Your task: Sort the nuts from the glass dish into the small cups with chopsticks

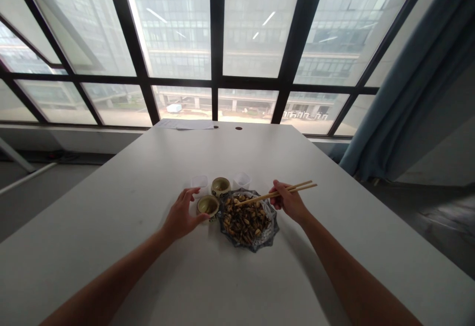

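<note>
Right, to the right hand (289,202) first: its fingers are curled closed around a pair of wooden chopsticks (261,198), gripped near their back ends, which poke out beyond the hand. And look at the line on them! The long axis runs left to right across the scene on a slant, tips pointing left and a little towards the near side, back ends to the right and farther off. Those tips are at the far-left part of the brown seeds and nuts (247,223), heaped in the scalloped glass bowl (272,233); whether they pinch a piece, I cannot tell.

Over on the left, the left hand (181,215) makes a wide curve, thumb and fingers well spread around the near cup (208,206), gripping nothing visibly; the thumb is at its near rim, but contact is unclear. Just beyond stands the far cup (221,186), between the left clear cup (200,183) and the right clear cup (242,181), all upon the white table (226,153).
</note>
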Available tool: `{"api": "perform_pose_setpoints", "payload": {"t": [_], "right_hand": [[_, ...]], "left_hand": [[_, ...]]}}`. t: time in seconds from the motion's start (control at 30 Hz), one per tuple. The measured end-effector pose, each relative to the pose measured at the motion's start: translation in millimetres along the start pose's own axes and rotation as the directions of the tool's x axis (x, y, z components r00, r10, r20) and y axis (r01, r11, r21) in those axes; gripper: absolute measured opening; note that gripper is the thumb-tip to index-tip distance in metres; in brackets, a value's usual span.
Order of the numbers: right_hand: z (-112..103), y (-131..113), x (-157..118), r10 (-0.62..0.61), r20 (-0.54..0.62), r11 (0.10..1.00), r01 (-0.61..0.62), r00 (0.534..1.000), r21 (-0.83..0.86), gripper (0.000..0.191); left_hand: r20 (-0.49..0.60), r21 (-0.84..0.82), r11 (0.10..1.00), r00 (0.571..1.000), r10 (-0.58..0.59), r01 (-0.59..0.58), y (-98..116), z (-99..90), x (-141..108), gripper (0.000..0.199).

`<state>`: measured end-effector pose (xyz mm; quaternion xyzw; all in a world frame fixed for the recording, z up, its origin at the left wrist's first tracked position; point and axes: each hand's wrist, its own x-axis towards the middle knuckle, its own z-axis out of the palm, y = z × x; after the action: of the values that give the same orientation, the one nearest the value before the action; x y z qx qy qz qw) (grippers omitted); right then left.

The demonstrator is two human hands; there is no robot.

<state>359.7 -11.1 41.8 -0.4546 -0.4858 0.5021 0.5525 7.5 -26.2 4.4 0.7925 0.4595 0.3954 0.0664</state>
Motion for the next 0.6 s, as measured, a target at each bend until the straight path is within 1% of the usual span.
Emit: {"api": "perform_pose_setpoints", "payload": {"t": [0.17,0.27,0.4,0.5,0.6], "right_hand": [[-0.9,-1.7,-1.1,-0.033,-0.018,0.999,0.034,0.999,0.007,0.052],[-1.2,-3.0,-2.5,-0.074,0.043,0.997,0.074,0.996,0.001,0.049],[0.0,-2.9,-4.3,-0.092,0.111,0.995,0.094,0.990,-0.018,0.047],[1.0,-2.1,-4.8,-0.075,0.122,0.997,0.077,0.990,-0.011,0.047],[1.3,-2.1,-5.0,-0.058,0.113,0.998,0.059,0.992,-0.005,0.048]], "left_hand": [[0.072,-0.054,0.998,0.997,-0.039,0.042,1.5,-1.1,-2.2,0.081],[0.152,-0.072,0.994,0.985,-0.076,0.088,3.0,-0.5,-3.0,0.086],[0.248,-0.070,0.991,0.964,-0.093,0.114,5.4,-1.0,-0.8,0.084],[0.269,-0.072,0.986,0.955,-0.124,0.149,5.8,-1.7,0.4,0.082],[0.255,-0.081,0.987,0.960,-0.113,0.138,4.3,-1.1,0.1,0.080]]}}
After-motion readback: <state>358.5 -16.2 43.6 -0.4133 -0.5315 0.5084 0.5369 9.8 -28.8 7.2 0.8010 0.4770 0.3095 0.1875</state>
